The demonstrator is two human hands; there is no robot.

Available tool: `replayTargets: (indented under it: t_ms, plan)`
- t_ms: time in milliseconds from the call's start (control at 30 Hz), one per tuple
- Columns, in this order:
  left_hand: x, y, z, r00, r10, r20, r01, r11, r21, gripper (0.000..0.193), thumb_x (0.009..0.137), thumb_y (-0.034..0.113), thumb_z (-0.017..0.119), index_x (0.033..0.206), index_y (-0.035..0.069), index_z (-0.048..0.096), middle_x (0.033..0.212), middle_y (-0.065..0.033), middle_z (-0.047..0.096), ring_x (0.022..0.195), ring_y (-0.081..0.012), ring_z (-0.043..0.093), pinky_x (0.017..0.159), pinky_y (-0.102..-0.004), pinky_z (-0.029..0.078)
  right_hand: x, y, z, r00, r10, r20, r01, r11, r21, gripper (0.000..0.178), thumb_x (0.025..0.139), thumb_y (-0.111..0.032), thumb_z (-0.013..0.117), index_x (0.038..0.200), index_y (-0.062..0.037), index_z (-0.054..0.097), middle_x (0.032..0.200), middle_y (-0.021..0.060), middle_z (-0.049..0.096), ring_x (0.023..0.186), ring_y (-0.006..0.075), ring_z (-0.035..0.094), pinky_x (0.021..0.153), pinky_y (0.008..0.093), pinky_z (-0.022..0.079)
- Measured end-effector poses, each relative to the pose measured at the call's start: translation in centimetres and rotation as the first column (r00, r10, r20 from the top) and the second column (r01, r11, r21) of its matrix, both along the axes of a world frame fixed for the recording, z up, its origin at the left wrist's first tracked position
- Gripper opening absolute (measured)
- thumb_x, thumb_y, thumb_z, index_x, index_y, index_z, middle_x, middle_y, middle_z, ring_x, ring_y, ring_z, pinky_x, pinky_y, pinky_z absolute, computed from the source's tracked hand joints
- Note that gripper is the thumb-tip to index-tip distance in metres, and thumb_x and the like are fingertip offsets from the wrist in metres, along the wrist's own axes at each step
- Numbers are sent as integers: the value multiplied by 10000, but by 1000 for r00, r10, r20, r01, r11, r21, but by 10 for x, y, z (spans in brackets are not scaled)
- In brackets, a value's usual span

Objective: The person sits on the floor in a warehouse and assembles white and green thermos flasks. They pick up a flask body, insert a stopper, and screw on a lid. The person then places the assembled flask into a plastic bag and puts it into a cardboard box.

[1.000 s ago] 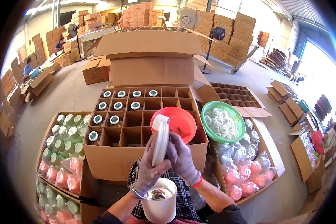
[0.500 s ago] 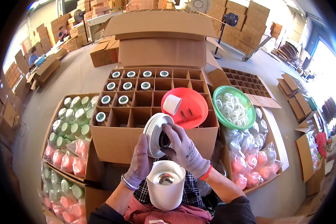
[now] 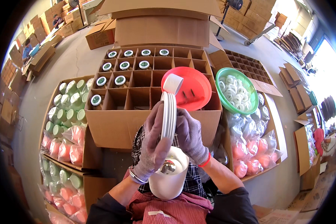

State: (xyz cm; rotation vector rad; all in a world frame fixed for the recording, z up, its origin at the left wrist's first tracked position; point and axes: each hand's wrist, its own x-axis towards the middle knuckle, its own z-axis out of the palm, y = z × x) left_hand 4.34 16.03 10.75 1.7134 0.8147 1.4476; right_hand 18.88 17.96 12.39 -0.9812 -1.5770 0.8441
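Note:
A white round ridged piece [image 3: 169, 115], like a lid or a stack of rings, is held on edge above my lap. My left hand [image 3: 153, 140], in a grey glove, wraps its left side. The gloved right hand [image 3: 190, 134] presses against its other face, which is turned from view; those fingertips are partly hidden. Just below, a white cylindrical cup [image 3: 167, 188] rests on my lap, with a shiny rounded metal part [image 3: 169, 166] inside. In front stands a divided cardboard carton [image 3: 153, 123] with several white-rimmed, green-topped items [image 3: 120, 80] in its cells.
On the carton lies a red bowl [image 3: 202, 87] with a white cup [image 3: 173, 83] and small dark pieces. Beside it, a green basin [image 3: 254, 100] holds white rings [image 3: 233, 89]. Cartons of bagged green [image 3: 67, 118] and pink pieces [image 3: 77, 154] flank me.
The white ridged piece has been turned from a tilted pose to edge-on and raised slightly. My right hand has shifted to its right face. The view has tilted down.

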Motion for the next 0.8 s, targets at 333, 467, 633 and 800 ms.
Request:
replayTargets:
  t_ms: [333, 467, 633, 800]
  plan:
    - [-66, 11, -37, 749, -504, -430, 574, 817, 44, 527, 755, 365, 806, 1202, 102, 712, 1289, -92, 649, 1163, -347, 581, 1030, -460, 448, 77, -10, -60, 997, 52, 61, -8, 819, -574, 285, 996, -214, 556, 1132, 15, 658, 954, 88, 683, 837, 141, 670, 738, 272, 539]
    - [-62, 10, -47, 682, -576, -450, 643, 766, -6, 623, 796, 533, 719, 1273, 135, 677, 1350, -99, 602, 1197, -371, 536, 1042, -476, 430, 45, -29, -50, 983, 181, -38, -177, 855, -487, 365, 982, -216, 567, 1262, 13, 614, 1183, 122, 631, 1075, 180, 612, 948, 309, 478]
    - [-74, -4, -52, 680, -607, -412, 625, 773, -107, 754, 865, 715, 483, 1334, 146, 638, 1419, -127, 530, 1273, -415, 457, 1107, -515, 334, 16, -38, -60, 938, 332, 103, -272, 886, -376, 450, 997, -305, 535, 1303, 24, 572, 1220, 182, 631, 1158, 306, 602, 1016, 384, 454]
    - [-54, -34, -34, 627, -294, -721, 393, 919, -33, 571, 910, 505, 590, 1370, 167, 587, 1317, -114, 572, 1235, -380, 495, 1066, -518, 365, 26, -14, -91, 784, 570, 244, -541, 821, -182, 388, 985, -229, 532, 1281, 20, 566, 1320, 202, 575, 1211, 365, 564, 1060, 414, 433]
